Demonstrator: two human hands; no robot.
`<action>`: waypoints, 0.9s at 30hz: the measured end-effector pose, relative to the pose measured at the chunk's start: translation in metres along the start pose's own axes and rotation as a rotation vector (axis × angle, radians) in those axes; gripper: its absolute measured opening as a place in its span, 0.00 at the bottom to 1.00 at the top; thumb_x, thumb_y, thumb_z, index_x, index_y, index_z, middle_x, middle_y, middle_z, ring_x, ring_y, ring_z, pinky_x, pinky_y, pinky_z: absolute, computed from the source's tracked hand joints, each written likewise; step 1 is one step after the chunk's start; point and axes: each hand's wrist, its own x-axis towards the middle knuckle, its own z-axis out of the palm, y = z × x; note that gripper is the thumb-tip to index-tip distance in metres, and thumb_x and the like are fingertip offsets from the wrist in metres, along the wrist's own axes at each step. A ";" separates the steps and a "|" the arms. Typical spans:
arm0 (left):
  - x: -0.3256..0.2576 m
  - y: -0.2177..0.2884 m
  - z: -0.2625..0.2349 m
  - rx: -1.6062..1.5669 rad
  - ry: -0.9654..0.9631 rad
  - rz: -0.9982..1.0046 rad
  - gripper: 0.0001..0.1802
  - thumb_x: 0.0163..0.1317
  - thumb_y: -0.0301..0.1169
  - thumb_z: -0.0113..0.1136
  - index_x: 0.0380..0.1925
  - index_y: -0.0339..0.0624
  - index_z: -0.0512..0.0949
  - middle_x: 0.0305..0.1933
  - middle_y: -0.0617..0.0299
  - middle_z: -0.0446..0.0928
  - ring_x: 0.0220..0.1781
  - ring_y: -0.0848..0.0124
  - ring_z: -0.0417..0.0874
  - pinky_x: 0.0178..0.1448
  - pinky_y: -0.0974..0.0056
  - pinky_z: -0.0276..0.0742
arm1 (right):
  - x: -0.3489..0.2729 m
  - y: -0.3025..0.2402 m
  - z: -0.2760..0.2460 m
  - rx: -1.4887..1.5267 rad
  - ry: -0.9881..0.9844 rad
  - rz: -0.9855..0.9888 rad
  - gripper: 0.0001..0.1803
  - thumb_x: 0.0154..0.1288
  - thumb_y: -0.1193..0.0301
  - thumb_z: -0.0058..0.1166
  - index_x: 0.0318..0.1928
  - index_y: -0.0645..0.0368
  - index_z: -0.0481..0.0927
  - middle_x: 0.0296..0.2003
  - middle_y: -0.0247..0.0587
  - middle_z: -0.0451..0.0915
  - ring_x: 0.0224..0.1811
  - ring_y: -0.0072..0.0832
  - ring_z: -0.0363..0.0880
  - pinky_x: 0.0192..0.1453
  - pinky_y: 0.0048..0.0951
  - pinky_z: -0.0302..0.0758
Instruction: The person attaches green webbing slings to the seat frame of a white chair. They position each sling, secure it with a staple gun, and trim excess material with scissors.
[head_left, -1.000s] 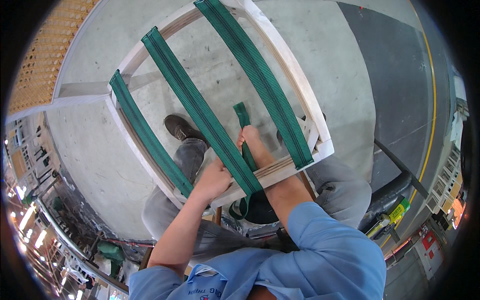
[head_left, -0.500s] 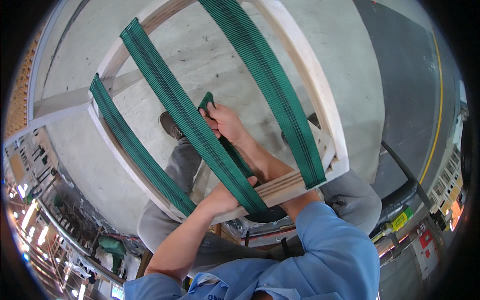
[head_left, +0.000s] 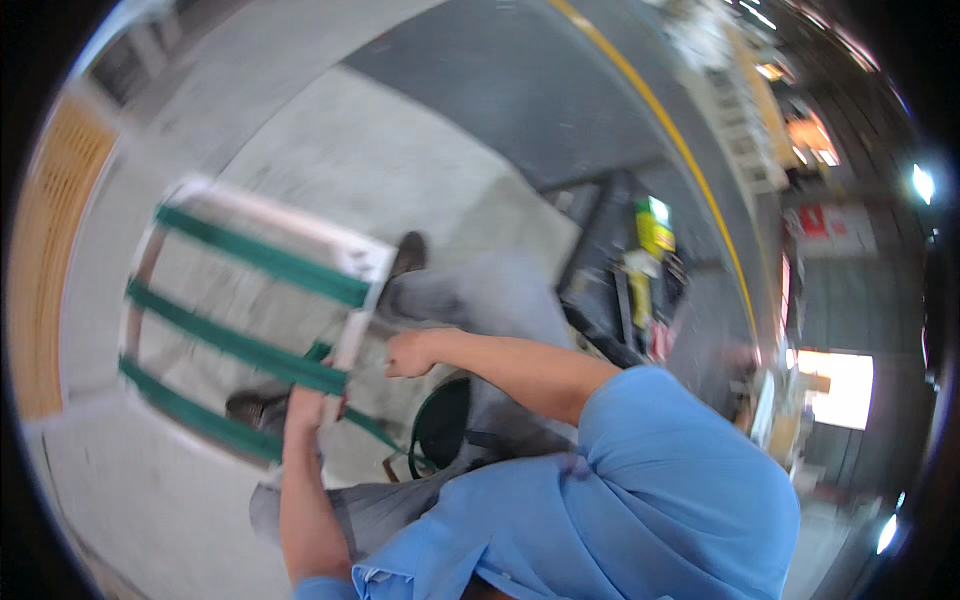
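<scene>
The wooden frame (head_left: 290, 220) stood at left, crossed by three green straps (head_left: 230, 338). At its near right rail, the left hand (head_left: 305, 408) lay by the middle strap's end; blur hid whether it gripped. A loose strap (head_left: 374, 429) trailed right from there toward a dark round object (head_left: 440, 425). Further right, apart from the rail, the right hand (head_left: 410, 355) was curled closed with nothing visible in it. The step seemed to be handling webbing at that rail; the next move probably called for a firm strap hold.
</scene>
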 end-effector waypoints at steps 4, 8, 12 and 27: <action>-0.006 0.022 0.013 0.118 0.111 -0.044 0.29 0.78 0.59 0.46 0.34 0.45 0.78 0.22 0.59 0.79 0.18 0.66 0.79 0.22 0.60 0.73 | -0.188 0.032 -0.028 1.023 0.816 -0.257 0.16 0.79 0.59 0.56 0.49 0.60 0.84 0.38 0.32 0.85 0.40 0.19 0.82 0.47 0.30 0.80; -0.015 0.033 0.028 0.105 0.104 -0.027 0.26 0.71 0.58 0.55 0.32 0.46 0.79 0.21 0.61 0.78 0.17 0.68 0.77 0.22 0.60 0.72 | -0.323 0.163 0.013 0.353 1.493 0.580 0.15 0.72 0.62 0.59 0.49 0.60 0.86 0.43 0.49 0.88 0.43 0.38 0.87 0.51 0.37 0.81; -0.017 0.030 0.020 0.079 0.133 -0.032 0.20 0.66 0.52 0.60 0.30 0.46 0.80 0.20 0.60 0.77 0.17 0.67 0.77 0.20 0.60 0.70 | -0.356 0.249 0.072 0.469 1.090 1.048 0.23 0.57 0.58 0.67 0.48 0.62 0.88 0.39 0.51 0.89 0.43 0.42 0.89 0.47 0.42 0.80; -0.035 0.039 0.018 0.121 0.092 0.015 0.18 0.73 0.47 0.53 0.39 0.43 0.79 0.23 0.58 0.80 0.18 0.67 0.79 0.21 0.57 0.75 | -0.354 0.094 0.007 0.587 1.336 0.044 0.23 0.59 0.71 0.72 0.55 0.62 0.82 0.45 0.36 0.86 0.46 0.29 0.83 0.53 0.33 0.78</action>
